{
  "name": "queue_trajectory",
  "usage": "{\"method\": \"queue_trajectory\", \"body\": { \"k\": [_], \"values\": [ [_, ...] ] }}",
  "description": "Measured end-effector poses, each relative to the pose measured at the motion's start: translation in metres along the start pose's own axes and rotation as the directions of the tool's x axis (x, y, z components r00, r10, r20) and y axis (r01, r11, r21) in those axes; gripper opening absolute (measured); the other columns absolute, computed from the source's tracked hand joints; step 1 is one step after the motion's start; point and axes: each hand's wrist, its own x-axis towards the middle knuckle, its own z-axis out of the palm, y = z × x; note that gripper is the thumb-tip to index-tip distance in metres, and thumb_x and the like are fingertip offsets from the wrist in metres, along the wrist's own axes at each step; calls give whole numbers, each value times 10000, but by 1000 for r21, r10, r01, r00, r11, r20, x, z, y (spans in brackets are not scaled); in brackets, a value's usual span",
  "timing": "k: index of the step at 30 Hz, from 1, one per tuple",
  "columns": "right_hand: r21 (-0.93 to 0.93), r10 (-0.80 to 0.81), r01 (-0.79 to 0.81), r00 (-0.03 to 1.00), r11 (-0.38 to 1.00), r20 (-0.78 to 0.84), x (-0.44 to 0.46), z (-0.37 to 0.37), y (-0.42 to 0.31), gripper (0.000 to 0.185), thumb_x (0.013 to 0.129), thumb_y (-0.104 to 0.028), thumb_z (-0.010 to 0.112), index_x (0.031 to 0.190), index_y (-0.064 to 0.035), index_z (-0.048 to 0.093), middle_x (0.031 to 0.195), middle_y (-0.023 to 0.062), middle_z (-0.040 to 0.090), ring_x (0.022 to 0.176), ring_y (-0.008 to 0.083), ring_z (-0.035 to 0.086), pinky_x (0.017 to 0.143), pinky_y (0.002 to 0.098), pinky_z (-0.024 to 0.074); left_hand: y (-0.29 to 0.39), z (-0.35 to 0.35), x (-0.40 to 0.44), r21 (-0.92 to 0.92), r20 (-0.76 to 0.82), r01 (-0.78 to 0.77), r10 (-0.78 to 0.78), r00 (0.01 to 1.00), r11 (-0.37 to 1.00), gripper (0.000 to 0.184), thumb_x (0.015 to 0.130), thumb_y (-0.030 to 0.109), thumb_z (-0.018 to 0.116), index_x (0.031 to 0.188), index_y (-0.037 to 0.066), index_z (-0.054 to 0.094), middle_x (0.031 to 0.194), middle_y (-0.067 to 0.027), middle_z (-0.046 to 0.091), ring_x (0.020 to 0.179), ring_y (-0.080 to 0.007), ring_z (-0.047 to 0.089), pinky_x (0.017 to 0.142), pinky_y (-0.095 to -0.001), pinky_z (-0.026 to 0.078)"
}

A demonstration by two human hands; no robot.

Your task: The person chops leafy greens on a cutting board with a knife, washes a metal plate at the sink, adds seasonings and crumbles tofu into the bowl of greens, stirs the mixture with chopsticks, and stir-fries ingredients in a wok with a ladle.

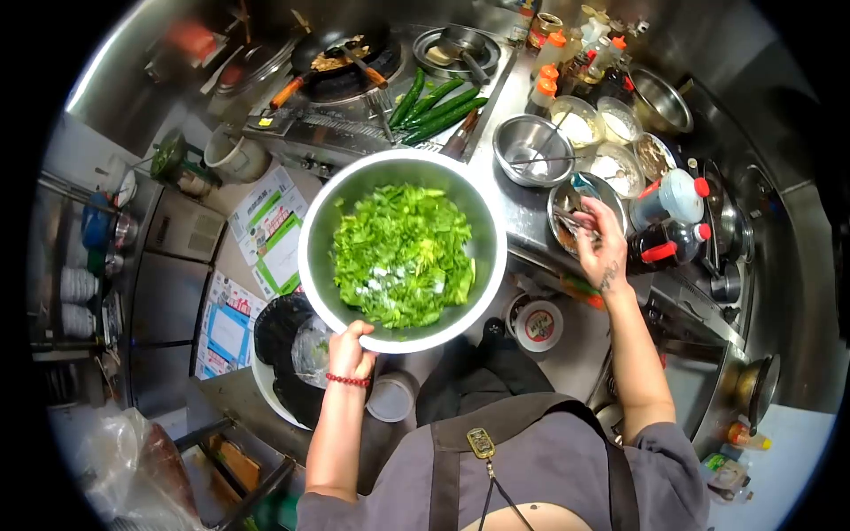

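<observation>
The left forearm reaches forward, and the left hand (352, 353) grips the near rim of a large bowl (404, 342), its fingers closed around that rim. The large bowl is tilted toward the camera, off the left edge of the steel tabletop (511, 215), with chopped greens (403, 239) and a white substance (388, 285) inside. The right arm extends to a small bowl (625, 205) by the tabletop's near edge; the right hand (604, 237) has bent fingers, their grip unclear.
</observation>
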Motion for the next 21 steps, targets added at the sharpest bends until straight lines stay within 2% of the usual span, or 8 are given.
{"method": "queue_trajectory", "body": {
  "k": [2, 5, 8, 10, 14, 16, 18, 21],
  "values": [
    [-12, -68, 69, 996, 998, 64, 6, 1, -13, 367, 767, 69, 526, 1117, -38, 558, 1140, 143, 543, 835, 202, 628, 716, 293, 516, 2, 7, -7, -10, -7, -85, 85, 996, 996, 152, 698, -73, 577, 836, -44, 522, 772, -107, 540, 707, -256, 587, 603, -409, 507],
    [-173, -7, 23, 996, 985, 94, 7, -30, -4, 274, 765, 48, 567, 1029, -20, 598, 965, 112, 626, 748, 167, 629, 657, 258, 501, -11, -4, -42, -65, 33, -129, 131, 991, 990, 392, 693, -90, 554, 1072, 0, 509, 978, -119, 555, 864, -260, 581, 781, -443, 519],
    [-410, 98, -136, 989, 902, -112, 25, -63, 67, 161, 794, -11, 550, 945, -16, 608, 811, 141, 646, 709, 210, 641, 638, 289, 495, 1, -36, -28, 26, 27, -119, 119, 993, 992, 229, 687, -112, 492, 905, -52, 525, 854, -101, 555, 800, -254, 588, 707, -438, 537],
    [-484, 102, -217, 962, 848, -252, 46, -72, 139, 140, 808, -69, 548, 924, -26, 613, 813, 160, 649, 727, 254, 647, 653, 323, 497, 1, -42, -1, 73, 9, -126, 126, 992, 989, 355, 665, -92, 515, 1017, -53, 499, 888, -109, 544, 739, -258, 586, 676, -395, 532],
    [-546, 451, -540, 840, 641, -300, 86, -41, 239, 276, 754, -277, 629, 887, -35, 615, 783, 158, 660, 773, 274, 652, 695, 367, 498, 2, 30, -3, 88, 19, -222, 221, 975, 971, 340, 665, -93, 512, 1003, -59, 497, 865, -99, 535, 729, -247, 579, 654, -387, 530],
    [-405, 747, -734, 645, 545, -163, 108, -26, 242, 409, 721, -325, 655, 915, 25, 573, 767, 176, 662, 794, 275, 653, 701, 347, 503, 5, 65, 3, 56, 0, -226, 226, 974, 973, 325, 675, -88, 516, 999, -59, 496, 853, -94, 527, 720, -240, 575, 635, -382, 531],
    [-369, 768, -765, 616, 529, -176, 111, -17, 244, 589, 642, -303, 705, 1022, 90, 486, 756, 224, 648, 808, 299, 649, 734, 331, 503, 16, 91, 11, 79, 27, -143, 142, 990, 987, 207, 703, -79, 521, 907, -44, 520, 812, -102, 547, 693, -235, 578, 630, -377, 532],
    [-450, 768, -732, 625, 512, -143, 106, -37, 259, 498, 607, -261, 704, 955, 60, 550, 773, 218, 647, 796, 317, 644, 752, 350, 501, 22, 141, 27, 68, 41, -136, 134, 990, 988, 133, 706, -88, 530, 832, -46, 537, 761, -94, 555, 662, -225, 581, 601, -368, 525]
  ]
}}
